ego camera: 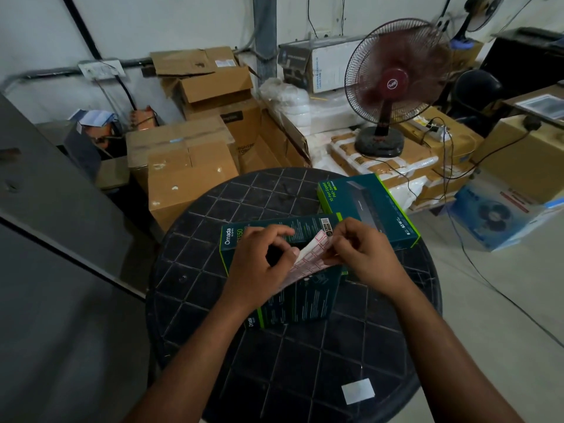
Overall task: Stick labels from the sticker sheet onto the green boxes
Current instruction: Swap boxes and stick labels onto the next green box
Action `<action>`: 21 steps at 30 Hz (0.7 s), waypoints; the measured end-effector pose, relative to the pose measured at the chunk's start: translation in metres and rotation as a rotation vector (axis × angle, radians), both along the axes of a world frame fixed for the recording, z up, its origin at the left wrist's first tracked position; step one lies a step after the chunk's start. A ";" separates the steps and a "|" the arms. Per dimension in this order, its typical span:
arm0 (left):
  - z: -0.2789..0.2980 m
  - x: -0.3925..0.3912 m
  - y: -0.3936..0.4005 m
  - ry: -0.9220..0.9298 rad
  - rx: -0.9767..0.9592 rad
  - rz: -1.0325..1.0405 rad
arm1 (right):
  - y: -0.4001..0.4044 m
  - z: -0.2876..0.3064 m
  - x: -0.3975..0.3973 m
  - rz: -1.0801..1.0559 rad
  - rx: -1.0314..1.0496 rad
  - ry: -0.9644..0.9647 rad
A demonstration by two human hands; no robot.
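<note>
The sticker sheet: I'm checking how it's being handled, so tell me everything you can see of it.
The sticker sheet is a thin, flexible paper sheet, pale with rows of small red-bordered labels. It is bent into a fold and held above the green boxes on the round black table. The left hand grips its lower left part; the right hand pinches its right edge. Any print is too small to read.

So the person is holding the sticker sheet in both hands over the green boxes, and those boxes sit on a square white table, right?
Nearly. The head view shows the table is round and black with a grid pattern, not square and white. The rest holds: the left hand and right hand both hold the sticker sheet over the green boxes.
</note>
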State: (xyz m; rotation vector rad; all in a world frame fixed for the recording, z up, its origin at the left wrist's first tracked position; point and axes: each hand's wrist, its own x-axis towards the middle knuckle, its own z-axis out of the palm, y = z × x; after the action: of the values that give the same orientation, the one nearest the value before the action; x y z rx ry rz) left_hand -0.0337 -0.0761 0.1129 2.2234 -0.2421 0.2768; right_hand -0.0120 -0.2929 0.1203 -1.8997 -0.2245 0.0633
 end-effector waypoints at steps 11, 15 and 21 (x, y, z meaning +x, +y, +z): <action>-0.027 -0.002 -0.003 -0.161 0.617 0.139 | -0.082 -0.031 0.033 -0.012 -0.538 0.385; -0.027 0.000 -0.010 -0.163 0.764 0.150 | -0.071 -0.082 0.065 0.027 -0.811 0.506; -0.029 0.005 -0.020 -0.144 0.850 0.162 | -0.058 -0.165 0.072 0.090 -0.856 0.400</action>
State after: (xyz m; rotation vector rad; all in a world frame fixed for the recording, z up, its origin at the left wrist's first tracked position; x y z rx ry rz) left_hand -0.0285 -0.0957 0.0838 3.0760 -0.2926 0.4898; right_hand 0.0604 -0.3505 -0.0451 -2.6613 0.0039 0.6860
